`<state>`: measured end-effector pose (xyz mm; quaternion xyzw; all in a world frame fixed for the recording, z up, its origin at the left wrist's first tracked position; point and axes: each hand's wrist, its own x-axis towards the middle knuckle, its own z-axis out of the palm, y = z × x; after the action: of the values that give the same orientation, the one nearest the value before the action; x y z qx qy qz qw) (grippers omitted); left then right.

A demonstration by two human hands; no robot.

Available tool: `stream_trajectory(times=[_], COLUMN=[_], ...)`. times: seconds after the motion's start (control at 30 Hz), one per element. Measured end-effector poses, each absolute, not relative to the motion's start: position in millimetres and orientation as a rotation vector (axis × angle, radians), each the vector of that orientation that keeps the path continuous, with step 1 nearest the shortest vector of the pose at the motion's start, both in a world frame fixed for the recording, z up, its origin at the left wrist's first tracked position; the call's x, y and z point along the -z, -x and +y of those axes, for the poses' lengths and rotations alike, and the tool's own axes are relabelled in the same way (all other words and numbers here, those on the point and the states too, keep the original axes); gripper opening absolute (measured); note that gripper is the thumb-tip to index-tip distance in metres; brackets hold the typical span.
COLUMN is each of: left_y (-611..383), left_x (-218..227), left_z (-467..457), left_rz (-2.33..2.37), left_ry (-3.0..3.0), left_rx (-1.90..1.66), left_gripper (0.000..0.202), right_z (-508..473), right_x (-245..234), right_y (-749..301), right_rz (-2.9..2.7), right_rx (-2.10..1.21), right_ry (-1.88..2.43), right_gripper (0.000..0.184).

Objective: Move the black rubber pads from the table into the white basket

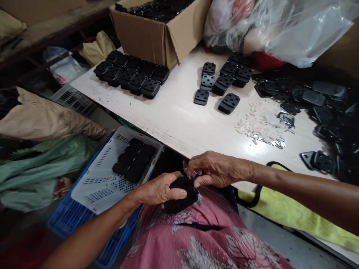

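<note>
Over my lap, my left hand (161, 189) grips a black plastic piece (183, 201) with rounded corners, its thumb lying across the top. My right hand (215, 169) is at the far edge of that piece, thumb and fingers pinched together; something small and shiny may be between them, but I cannot make it out. Beyond my right hand, a heap of small white and clear pieces (262, 121) lies on the pale table (179, 119). Stacks of black plates with round holes (229, 102) stand behind the heap.
More black stacks (134, 76) stand in rows before a cardboard box (146, 37). Loose black parts (322, 112) cover the table's right side, near clear plastic bags (297, 30). Left of my lap, a white basket (98, 168) holding black pieces sits on a blue crate (64, 220). Yellow cloth (280, 205) lies right.
</note>
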<state>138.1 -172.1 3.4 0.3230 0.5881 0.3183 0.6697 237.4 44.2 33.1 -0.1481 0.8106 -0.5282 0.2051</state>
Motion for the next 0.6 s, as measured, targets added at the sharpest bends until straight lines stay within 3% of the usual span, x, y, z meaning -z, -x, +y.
stream_trajectory(times=[0.13, 0.33, 0.6], left_y=[-140.7, -147.7, -148.7], left_x=[1.6, 3.4, 15.8], left_z=[-182.9, -200.8, -247.5], left_rz=[1.331, 1.425, 1.508], left_ry=[-0.641, -0.685, -0.378], left_rx=[-0.836, -1.012, -1.347], left_gripper=[0.052, 0.043, 0.051], right_z=[46.5, 31.1, 24.1], right_x=[-35.6, -33.4, -13.5], right_y=[-238.0, -235.8, -201.5], right_rz=[2.414, 2.513, 2.635], right_rx=[1.343, 1.18, 1.505], right_ry=[0.644, 0.825, 0.3], right_gripper=[0.041, 0.03, 0.041])
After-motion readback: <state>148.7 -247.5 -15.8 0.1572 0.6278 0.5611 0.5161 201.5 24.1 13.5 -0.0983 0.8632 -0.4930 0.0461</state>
